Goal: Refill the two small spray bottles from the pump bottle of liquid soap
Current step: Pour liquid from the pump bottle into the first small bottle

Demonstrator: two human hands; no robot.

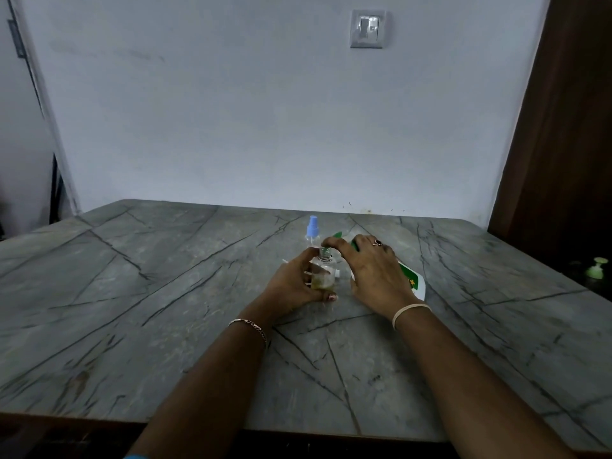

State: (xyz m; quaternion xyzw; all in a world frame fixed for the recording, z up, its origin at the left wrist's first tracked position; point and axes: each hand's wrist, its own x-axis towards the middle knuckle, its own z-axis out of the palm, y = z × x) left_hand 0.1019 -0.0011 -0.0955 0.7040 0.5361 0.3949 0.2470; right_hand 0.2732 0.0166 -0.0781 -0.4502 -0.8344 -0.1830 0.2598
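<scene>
A small clear spray bottle without its cap stands on the grey table, yellowish liquid in its lower part. My left hand grips it from the left. My right hand holds the white pump bottle with a green label, tilted over, its green nozzle at the small bottle's mouth. Just behind stands a second small spray bottle with a blue spray cap on. Most of the pump bottle is hidden under my right hand.
The grey marbled table runs to a pale wall at the back. A small green pump-like object sits off the table's right edge. Something thin and white pokes out behind my left hand. A dark wooden panel stands at right.
</scene>
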